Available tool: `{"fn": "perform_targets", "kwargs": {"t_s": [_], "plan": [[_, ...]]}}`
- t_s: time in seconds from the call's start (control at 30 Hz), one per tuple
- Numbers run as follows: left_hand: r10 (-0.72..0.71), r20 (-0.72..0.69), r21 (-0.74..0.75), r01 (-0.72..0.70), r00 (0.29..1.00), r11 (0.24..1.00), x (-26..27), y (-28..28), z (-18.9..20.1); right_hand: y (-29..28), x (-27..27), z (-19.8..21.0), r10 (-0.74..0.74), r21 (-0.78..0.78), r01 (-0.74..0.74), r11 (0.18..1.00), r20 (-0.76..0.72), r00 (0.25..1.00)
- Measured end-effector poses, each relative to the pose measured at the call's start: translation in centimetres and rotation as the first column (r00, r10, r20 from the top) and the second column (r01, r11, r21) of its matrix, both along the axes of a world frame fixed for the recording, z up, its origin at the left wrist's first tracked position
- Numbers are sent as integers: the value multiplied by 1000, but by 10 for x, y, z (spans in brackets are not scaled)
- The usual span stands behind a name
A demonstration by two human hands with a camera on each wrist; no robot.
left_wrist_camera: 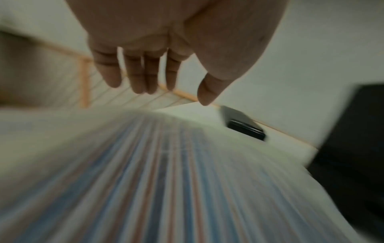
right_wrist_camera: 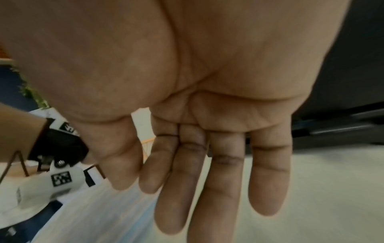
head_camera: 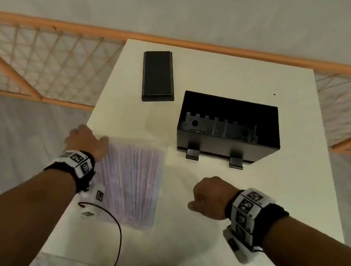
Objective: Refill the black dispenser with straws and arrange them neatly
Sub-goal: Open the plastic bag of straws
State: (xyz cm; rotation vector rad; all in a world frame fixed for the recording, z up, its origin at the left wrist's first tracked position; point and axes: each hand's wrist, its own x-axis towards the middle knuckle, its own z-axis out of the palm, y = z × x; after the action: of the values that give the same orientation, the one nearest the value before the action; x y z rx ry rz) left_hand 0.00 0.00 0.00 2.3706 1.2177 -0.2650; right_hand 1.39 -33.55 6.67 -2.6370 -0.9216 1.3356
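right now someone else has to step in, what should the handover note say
Left hand: open, fingers straight, at the far left corner of the straw pack; not gripping.
Right hand: open, empty, above the table right of the pack.
Dispenser: open, no straws inside, far right.
Lid: off, lying far left of the dispenser.
Done: lid removed.
Left: open pack, load straws, tidy them.

The black dispenser (head_camera: 228,128) stands open at the top, nothing over it. Its lid (head_camera: 158,76) lies apart at the far left. Between the straw pack (head_camera: 131,183) and the dispenser the white table (head_camera: 198,241) is bare.
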Motion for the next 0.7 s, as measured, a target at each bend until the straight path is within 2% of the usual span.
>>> {"fn": "perform_targets", "kwargs": {"t_s": [0.07, 0.1, 0.17, 0.3, 0.4, 0.5, 0.53, 0.6, 0.7], "plan": [[226, -44, -70, -229, 973, 971, 2, 25, -17, 30, 8, -4, -49, 44, 50, 998, -18, 999], [277, -52, -136, -282, 959, 950, 3, 34, -22, 45, 10, -5, -58, 69, 59, 996, -24, 998], [295, -42, -235, -296, 955, 926, 4, 43, -30, 77, 15, -5, -68, 115, 69, 991, -17, 998], [296, -3, -270, -286, 955, 919, 11, 52, -36, 137, 31, -14, -93, 207, 87, 974, 19, 996], [181, 42, -303, -160, 983, 939, 18, 55, -35, 181, 43, -28, -205, 296, 194, 935, 5, 979], [114, 203, -351, -36, 972, 936, 24, 47, -33, 219, 55, -42, -316, 383, 271, 883, 59, 947], [109, 252, -397, 0, 962, 918, 24, 43, -32, 230, 58, -47, -331, 389, 278, 879, 76, 941], [103, 335, -533, 98, 937, 841, 25, 33, -32, 248, 66, -57, -355, 356, 330, 874, 6, 935], [79, 412, -583, 196, 908, 788, 27, 28, -31, 254, 78, -67, -372, 354, 381, 854, -96, 923]]}}
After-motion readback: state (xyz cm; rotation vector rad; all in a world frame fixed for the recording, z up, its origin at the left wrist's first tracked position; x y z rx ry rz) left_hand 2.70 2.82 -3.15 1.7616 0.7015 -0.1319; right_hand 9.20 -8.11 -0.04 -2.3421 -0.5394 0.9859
